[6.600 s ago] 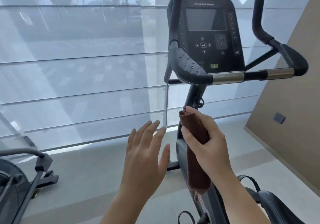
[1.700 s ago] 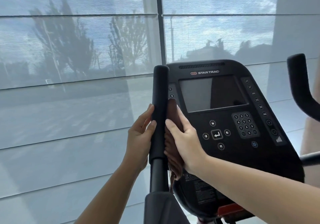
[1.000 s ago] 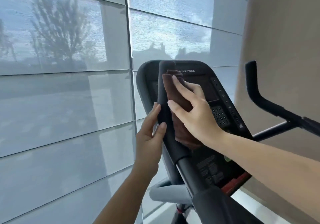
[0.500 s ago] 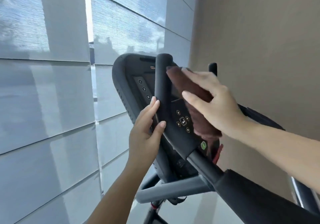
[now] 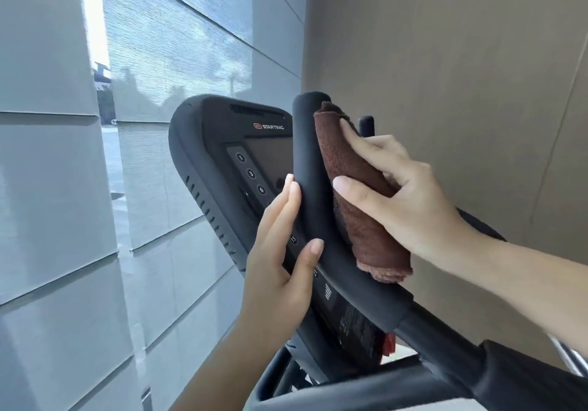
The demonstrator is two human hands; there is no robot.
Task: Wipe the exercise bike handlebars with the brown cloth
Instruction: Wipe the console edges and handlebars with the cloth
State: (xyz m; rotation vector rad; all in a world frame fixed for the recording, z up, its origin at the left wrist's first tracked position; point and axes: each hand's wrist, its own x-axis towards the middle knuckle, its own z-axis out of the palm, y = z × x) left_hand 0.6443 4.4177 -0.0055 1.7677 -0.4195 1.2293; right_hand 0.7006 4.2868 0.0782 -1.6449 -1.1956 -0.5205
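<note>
**Wiping the upright grip of the handlebar, near its top end**

The right hand (image 5: 404,200) holds the brown cloth (image 5: 370,242), which is folded into a thick soft roll. Thumb and fingers are curled round it and press it on the right side of the handlebar (image 5: 310,159), just below the rounded tip. The left hand (image 5: 280,270) is released: its straight fingers lie flat along the bar's left side and its thumb lies on the front, probably to steady the bar. The grip looks like matte black foam, a round tube that bends lower down. The cloth is fluffy, with a paler hem. The hard console (image 5: 222,133) stands behind. The next move probably calls for sliding the cloth down the bend with even pressure and reaching the tube's left side.
</note>
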